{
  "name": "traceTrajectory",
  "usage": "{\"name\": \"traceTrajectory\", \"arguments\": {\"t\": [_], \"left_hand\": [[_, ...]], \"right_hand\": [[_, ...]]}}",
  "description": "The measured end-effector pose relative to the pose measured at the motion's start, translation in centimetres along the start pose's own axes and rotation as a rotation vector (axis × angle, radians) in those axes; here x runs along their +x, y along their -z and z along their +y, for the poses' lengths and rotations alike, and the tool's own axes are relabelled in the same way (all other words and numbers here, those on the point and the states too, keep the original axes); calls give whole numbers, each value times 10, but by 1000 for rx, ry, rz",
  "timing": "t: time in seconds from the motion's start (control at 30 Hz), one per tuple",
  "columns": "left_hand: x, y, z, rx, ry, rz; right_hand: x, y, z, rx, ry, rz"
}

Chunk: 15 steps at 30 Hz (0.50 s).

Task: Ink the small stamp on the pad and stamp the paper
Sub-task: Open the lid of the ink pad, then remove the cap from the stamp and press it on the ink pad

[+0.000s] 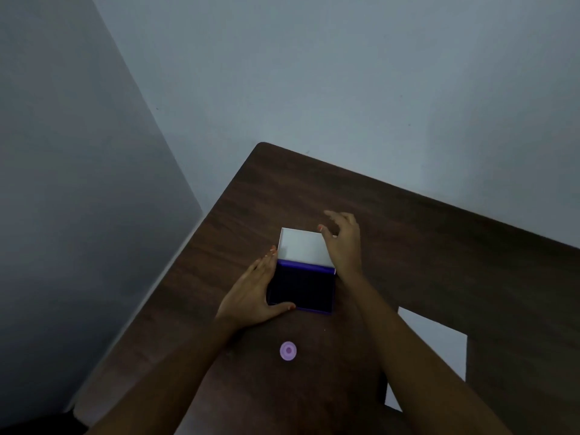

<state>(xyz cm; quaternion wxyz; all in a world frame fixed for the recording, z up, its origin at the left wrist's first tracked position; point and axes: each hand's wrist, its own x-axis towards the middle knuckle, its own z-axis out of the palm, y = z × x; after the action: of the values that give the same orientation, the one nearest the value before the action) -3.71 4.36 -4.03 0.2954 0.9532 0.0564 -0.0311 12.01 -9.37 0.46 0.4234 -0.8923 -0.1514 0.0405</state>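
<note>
Purple little stamp [288, 351] sat untouched on the counter [439, 246] near the open pad [300, 287], looked light and pinchable by its rim, left hand [251, 293] bracing the pad, right hand [343, 243] open, empty.

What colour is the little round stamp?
The small stamp is light purple with a darker centre, seen in the head view.

Item count, head view:

- Ink pad [300, 285]: one, dark purple, with its one white lid [303, 246] raised.
- Small stamp [288, 351]: one, round, lilac.
- Paper [434, 343]: one white sheet, partly hidden behind a forearm.
- Hands: two, the left hand [251, 293] and the right hand [343, 243].
- Surface [439, 246]: one, dark wood.
</note>
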Motion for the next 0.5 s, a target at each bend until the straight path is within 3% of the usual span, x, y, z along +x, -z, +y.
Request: {"name": "traceTrajectory", "arguments": {"t": [0.1,0.27,0.5], "left_hand": [[-3,4,5,-49,27,11],[-14,8,17,-154,95,133],[-38,4,39,-711,409,421]], "right_hand": [[-24,11,-4,105,-36,3],[-75,19,-2,37,-27,-178],[-158,7,-16,-91,142,-487]]}}
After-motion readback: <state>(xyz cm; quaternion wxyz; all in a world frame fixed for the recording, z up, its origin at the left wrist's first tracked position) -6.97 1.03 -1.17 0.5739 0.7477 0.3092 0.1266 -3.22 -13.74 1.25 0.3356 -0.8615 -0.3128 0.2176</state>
